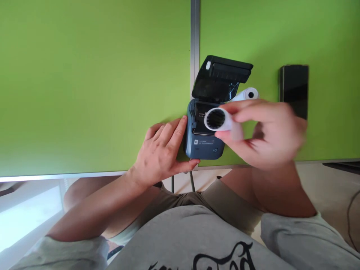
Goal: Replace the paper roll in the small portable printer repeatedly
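A small dark blue label printer (204,150) sits near the table's front edge, its black lid (215,78) tipped up and its paper bay exposed. My left hand (163,150) braces the printer, fingers along its left side and thumb at its front edge. Between the thumb and fingers of my right hand (267,131) is a white paper roll (229,122), over the right part of the open bay. One end of this roll faces up, showing a dark, ridged hollow. Whether the roll touches the printer I cannot tell. The right hand is slightly blurred.
Behind the right hand lies a second white roll (251,93) with a small dark core, partly hidden. A black, phone-like rectangular object (294,88) rests farther right. A grey metal seam (195,37) divides the green tabletop (92,82). A cable (349,213) hangs at the lower right.
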